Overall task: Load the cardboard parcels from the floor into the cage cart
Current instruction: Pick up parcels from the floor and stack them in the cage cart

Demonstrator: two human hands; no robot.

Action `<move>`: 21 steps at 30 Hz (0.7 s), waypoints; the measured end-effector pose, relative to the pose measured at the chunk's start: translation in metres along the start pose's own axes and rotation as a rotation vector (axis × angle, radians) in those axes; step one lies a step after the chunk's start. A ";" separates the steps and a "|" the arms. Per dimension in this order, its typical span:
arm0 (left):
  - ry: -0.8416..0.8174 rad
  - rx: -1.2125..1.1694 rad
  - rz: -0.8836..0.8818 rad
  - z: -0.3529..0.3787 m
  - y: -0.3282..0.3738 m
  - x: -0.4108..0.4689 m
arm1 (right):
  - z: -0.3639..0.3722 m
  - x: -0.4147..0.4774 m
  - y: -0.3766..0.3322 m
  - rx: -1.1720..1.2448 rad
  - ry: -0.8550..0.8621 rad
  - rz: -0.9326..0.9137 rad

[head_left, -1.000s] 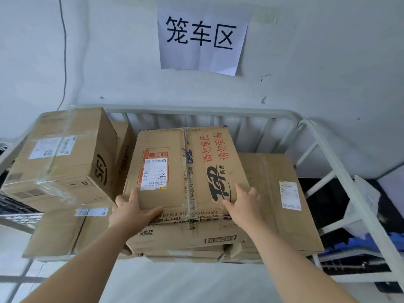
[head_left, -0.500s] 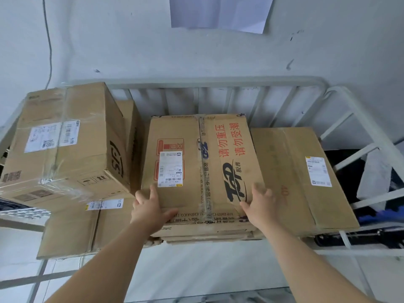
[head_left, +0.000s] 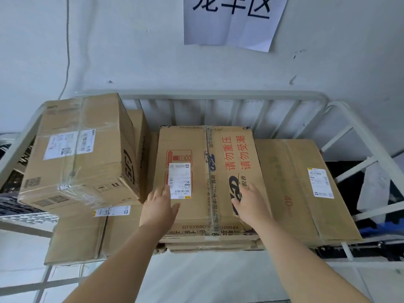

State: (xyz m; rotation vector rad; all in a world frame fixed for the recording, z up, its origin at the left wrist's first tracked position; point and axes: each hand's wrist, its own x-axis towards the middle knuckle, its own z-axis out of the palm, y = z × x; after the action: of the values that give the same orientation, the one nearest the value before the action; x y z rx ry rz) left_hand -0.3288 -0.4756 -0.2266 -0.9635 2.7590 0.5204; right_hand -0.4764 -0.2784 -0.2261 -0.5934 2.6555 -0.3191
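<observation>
Left hand [head_left: 159,207] and right hand [head_left: 251,204] lie flat, fingers spread, on the box [head_left: 196,154]; it looks stiff, probably light, best gripped by its sides.

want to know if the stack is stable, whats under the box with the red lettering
The front edges of at least two more cardboard boxes show under the red-lettered box. How far back they reach, and anything below them, is covered.
</observation>
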 end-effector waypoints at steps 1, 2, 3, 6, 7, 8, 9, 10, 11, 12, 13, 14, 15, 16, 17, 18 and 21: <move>0.053 -0.018 0.049 -0.014 0.002 0.001 | -0.007 0.002 -0.015 0.006 0.023 -0.040; 0.104 -0.028 0.096 -0.029 0.003 0.001 | -0.014 0.003 -0.030 0.011 0.030 -0.072; 0.161 -0.032 0.140 -0.045 0.003 0.001 | -0.021 0.004 -0.046 0.017 0.041 -0.107; 0.334 -0.011 0.203 -0.095 -0.005 -0.003 | -0.041 0.006 -0.093 0.037 0.101 -0.211; 0.371 0.015 0.190 -0.112 -0.012 -0.004 | -0.048 0.005 -0.109 0.034 0.123 -0.250; 0.393 0.049 0.167 -0.127 -0.021 -0.005 | -0.053 0.005 -0.125 0.023 0.135 -0.280; 0.405 0.083 0.141 -0.141 -0.033 -0.006 | -0.058 0.005 -0.141 0.006 0.144 -0.308; 0.407 0.110 0.110 -0.152 -0.047 -0.007 | -0.062 0.004 -0.157 -0.008 0.150 -0.332; 0.404 0.134 0.065 -0.161 -0.062 -0.008 | -0.064 0.003 -0.173 -0.015 0.155 -0.359; 0.390 0.161 0.008 -0.168 -0.079 -0.010 | -0.065 0.002 -0.189 -0.009 0.149 -0.378; 0.365 0.188 -0.057 -0.174 -0.095 -0.012 | -0.063 0.001 -0.205 0.007 0.130 -0.394; 0.334 0.206 -0.126 -0.178 -0.112 -0.013 | -0.060 0.000 -0.220 0.032 0.095 -0.403; 0.298 0.211 -0.194 -0.181 -0.128 -0.015 | -0.057 0.000 -0.234 0.055 0.058 -0.411; 0.260 0.194 -0.258 -0.182 -0.143 -0.015 | -0.053 -0.001 -0.248 0.073 0.025 -0.416; 0.225 0.162 -0.315 -0.182 -0.157 -0.015 | -0.049 -0.002 -0.259 0.086 0.003 -0.423; 0.192 0.120 -0.363 -0.180 -0.169 -0.014 | -0.045 -0.001 -0.269 0.102 -0.018 -0.428; 0.115 -0.056 -0.467 -0.177 -0.191 -0.006 | -0.035 0.006 -0.288 0.161 -0.104 -0.415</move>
State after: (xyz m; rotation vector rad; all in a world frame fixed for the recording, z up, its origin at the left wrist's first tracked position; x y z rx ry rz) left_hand -0.2124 -0.6787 -0.1125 -1.6328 2.4918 0.4738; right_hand -0.3934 -0.5305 -0.1097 -1.0746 2.3637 -0.5947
